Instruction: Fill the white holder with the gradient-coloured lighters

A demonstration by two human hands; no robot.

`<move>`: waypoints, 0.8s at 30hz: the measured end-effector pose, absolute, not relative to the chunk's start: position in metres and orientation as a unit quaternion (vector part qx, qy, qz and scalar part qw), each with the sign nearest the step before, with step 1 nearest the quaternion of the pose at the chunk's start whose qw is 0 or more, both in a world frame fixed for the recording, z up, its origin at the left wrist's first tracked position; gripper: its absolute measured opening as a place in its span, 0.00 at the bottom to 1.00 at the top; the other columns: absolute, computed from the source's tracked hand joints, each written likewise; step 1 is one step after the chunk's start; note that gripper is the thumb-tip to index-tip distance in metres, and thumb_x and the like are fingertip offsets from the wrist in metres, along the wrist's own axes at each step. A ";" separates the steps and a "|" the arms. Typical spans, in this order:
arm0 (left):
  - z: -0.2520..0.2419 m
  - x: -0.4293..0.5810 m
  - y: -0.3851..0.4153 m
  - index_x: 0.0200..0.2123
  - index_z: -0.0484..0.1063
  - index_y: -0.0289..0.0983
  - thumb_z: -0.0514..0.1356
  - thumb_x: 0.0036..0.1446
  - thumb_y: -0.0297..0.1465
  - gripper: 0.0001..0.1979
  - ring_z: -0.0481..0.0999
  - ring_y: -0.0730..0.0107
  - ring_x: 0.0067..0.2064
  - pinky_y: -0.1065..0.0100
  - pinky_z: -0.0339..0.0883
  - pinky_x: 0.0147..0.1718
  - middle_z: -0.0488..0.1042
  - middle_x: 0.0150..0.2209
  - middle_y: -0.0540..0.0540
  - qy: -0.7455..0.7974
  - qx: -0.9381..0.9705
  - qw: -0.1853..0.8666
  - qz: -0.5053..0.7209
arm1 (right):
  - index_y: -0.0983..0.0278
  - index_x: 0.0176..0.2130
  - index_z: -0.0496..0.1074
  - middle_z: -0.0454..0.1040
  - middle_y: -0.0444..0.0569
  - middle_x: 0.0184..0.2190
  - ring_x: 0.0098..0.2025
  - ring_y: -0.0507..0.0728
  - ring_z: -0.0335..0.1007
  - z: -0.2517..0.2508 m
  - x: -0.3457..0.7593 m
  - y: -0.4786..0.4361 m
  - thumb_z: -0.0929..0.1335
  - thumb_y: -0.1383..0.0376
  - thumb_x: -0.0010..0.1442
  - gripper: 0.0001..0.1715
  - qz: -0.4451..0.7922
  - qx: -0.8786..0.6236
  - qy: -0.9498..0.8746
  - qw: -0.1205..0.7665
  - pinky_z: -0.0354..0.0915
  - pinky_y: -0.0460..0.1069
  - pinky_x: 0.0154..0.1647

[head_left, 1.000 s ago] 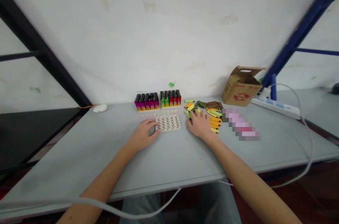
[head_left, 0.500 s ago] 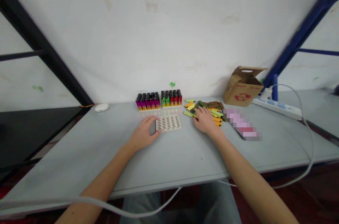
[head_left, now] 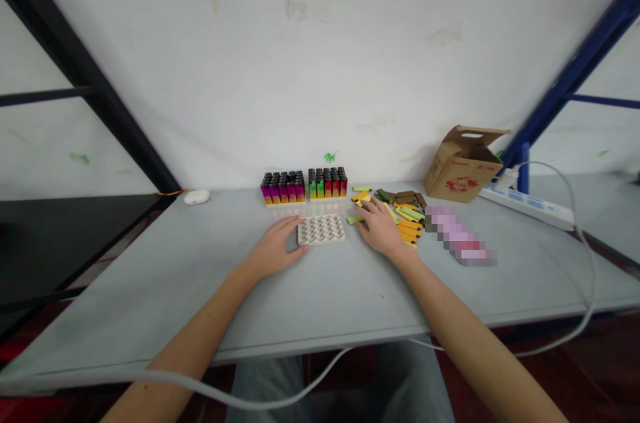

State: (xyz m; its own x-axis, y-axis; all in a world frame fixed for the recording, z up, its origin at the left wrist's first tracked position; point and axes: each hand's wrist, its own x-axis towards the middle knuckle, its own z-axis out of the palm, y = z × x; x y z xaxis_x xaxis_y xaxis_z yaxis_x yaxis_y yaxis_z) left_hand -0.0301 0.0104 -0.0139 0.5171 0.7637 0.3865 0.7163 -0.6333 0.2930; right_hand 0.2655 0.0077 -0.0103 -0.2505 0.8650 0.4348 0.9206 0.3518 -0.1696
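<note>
On the grey table (head_left: 165, 296):
- the white tray (head_left: 321, 230) lies just in front of the lighters (head_left: 303, 186)
- the left hand (head_left: 274, 251) touches the tray edge, fingers together, not clamped
- the right hand (head_left: 383, 231) lies on the coloured strips (head_left: 403, 213), fingers apart

white scuffed wall (head_left: 320, 63); black steel frame (head_left: 85, 66); blue steel frame (head_left: 575, 70); grey table (head_left: 125, 303); dark red floor (head_left: 590, 370)
</note>
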 end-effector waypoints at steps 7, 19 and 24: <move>-0.015 -0.029 0.009 0.58 0.64 0.34 0.58 0.57 0.43 0.29 0.66 0.53 0.60 0.51 0.60 0.61 0.68 0.58 0.35 0.428 0.867 0.055 0.249 | 0.64 0.37 0.72 0.74 0.56 0.43 0.50 0.64 0.66 -0.012 0.266 0.016 0.68 0.67 0.57 0.06 -0.003 -0.509 -0.787 0.350 0.61 0.60 0.54; -0.016 -0.028 0.011 0.61 0.59 0.35 0.54 0.60 0.43 0.30 0.64 0.54 0.62 0.52 0.56 0.62 0.65 0.61 0.37 0.430 0.871 0.066 0.227 | 0.63 0.43 0.72 0.73 0.45 0.33 0.31 0.51 0.71 0.013 0.247 0.006 0.74 0.59 0.48 0.22 0.473 -0.448 -0.491 0.578 0.70 0.46 0.29; -0.015 -0.030 0.012 0.61 0.61 0.35 0.50 0.63 0.46 0.30 0.62 0.55 0.64 0.51 0.53 0.63 0.63 0.63 0.36 0.431 0.874 0.078 0.210 | 0.65 0.36 0.75 0.76 0.48 0.37 0.32 0.49 0.72 0.006 0.243 0.007 0.72 0.67 0.51 0.08 0.610 -0.423 -0.347 0.574 0.72 0.43 0.34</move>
